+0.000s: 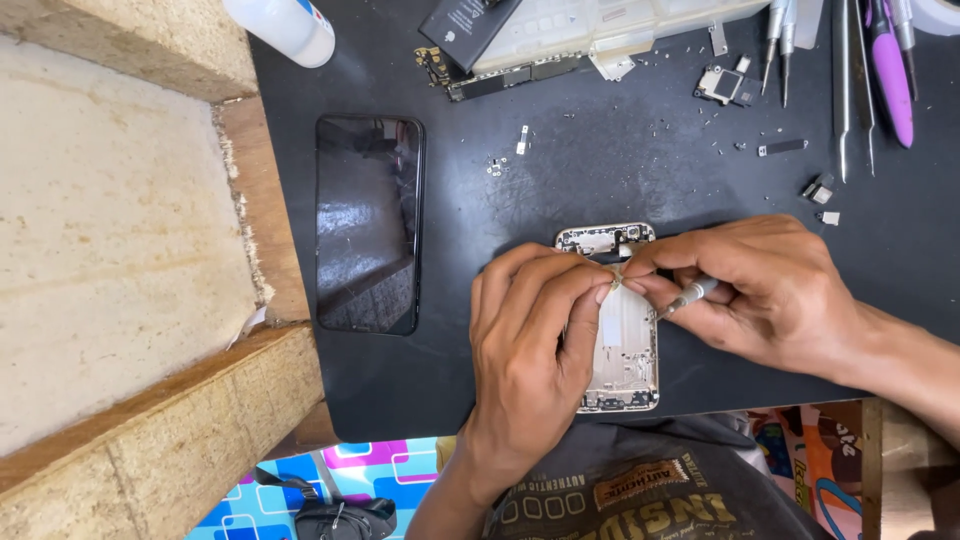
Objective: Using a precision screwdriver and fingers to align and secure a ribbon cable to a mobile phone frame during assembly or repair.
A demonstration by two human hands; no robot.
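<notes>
An opened phone housing (pixel 626 350), silver and stripped inside, lies on a black work mat (pixel 600 160). My left hand (pixel 525 360) rests on the housing's left side, its fingertips pinching a small part (pixel 614 278) near the top. My right hand (pixel 760 290) comes in from the right; its thumb and forefinger meet the same small part, and it also holds a thin metal screwdriver (pixel 690 296) across its fingers. Both hands cover much of the housing's upper half.
A black phone screen (pixel 368 222) lies face up to the left. A circuit board, battery and clear tray (pixel 560 35) sit at the mat's top; tweezers and screwdrivers (pixel 860 70) lie top right. Tiny screws and small parts are scattered about. A white bottle (pixel 285 25) stands top left beside rough wooden boards (pixel 120 230).
</notes>
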